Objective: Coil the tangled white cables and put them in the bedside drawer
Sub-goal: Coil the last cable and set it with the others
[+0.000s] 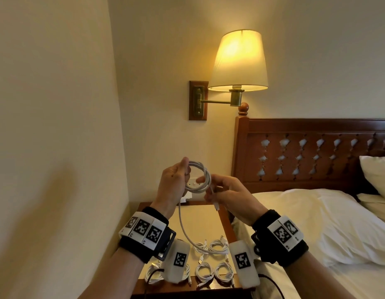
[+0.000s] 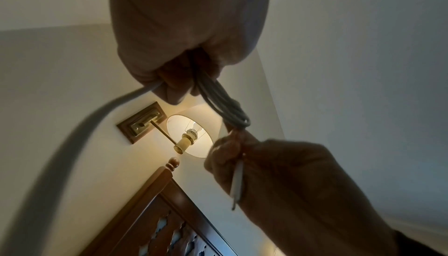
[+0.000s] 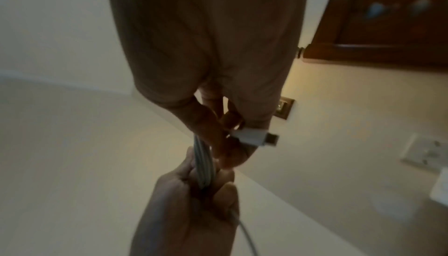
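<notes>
Between both grips, the coil (image 1: pixel 198 178) is pinched by the left hand (image 1: pixel 173 180) and the right hand (image 1: pixel 228 195); below, its slack tail could snag coiled cables (image 1: pixel 211 247) on the bench (image 1: pixel 200 214).

My wrist cameras (image 1: pixel 178 261) hide part of the coiled cables (image 1: pixel 217 247) on the nightstand (image 1: pixel 200 214). The drawer is out of frame. My left hand (image 1: pixel 172 182) hides part of the coil (image 1: pixel 200 180).
</notes>
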`<state>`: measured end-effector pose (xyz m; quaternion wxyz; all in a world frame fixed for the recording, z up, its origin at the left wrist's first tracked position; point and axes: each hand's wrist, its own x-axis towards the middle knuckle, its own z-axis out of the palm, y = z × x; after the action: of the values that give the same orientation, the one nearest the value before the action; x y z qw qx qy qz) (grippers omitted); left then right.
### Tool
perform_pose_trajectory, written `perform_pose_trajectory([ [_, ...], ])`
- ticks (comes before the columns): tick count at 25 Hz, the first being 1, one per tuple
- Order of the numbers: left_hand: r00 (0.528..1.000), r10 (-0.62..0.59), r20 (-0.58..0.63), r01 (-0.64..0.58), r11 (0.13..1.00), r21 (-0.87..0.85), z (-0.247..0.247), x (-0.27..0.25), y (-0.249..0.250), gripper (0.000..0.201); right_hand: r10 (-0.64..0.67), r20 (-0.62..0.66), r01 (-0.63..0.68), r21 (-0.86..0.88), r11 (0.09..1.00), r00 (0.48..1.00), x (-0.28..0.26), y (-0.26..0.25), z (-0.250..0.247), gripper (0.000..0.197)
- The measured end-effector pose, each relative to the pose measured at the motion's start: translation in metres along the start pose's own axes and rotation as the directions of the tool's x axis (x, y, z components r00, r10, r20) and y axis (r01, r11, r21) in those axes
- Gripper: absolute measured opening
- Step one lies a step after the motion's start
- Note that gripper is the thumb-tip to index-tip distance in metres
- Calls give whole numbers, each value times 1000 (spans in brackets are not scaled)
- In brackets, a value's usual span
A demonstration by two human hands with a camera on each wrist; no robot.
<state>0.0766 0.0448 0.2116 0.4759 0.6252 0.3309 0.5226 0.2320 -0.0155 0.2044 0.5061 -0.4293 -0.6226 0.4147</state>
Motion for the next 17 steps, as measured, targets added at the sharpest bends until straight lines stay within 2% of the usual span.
perform_pose_trajectory([
  [2, 1000, -4, 1, 4, 1000, -4, 4, 0, -1, 40, 20, -36, -10, 266, 964, 999, 1, 1, 8, 16],
  [3, 1000, -9, 1, 9, 1000, -2, 5, 0, -1, 40, 32, -82, -2, 340, 940, 996, 2, 1, 12, 16],
  [6, 1000, 21, -9, -21, 999, 40, 7, 0, -2, 42, -10, -188, 85, 397, 914, 982, 3, 0, 23, 32],
  [8, 999, 41, -1, -41, 995, 87, 7, 0, -5, 44, -58, -255, 160, 397, 904, 965, 3, -2, 25, 33],
  [11, 998, 58, 23, -60, 992, 113, 5, 0, -13, 45, -71, -280, 191, 431, 882, 957, 2, -6, 28, 32],
  [14, 978, 190, 83, -203, 959, 198, -3, 5, -24, 49, -17, -255, 163, 566, 808, 967, 2, -13, 20, 29],
  [17, 920, 375, 112, -389, 842, 374, -22, 12, -42, 45, 55, -278, 137, 627, 767, 959, 0, -19, 5, 28],
])
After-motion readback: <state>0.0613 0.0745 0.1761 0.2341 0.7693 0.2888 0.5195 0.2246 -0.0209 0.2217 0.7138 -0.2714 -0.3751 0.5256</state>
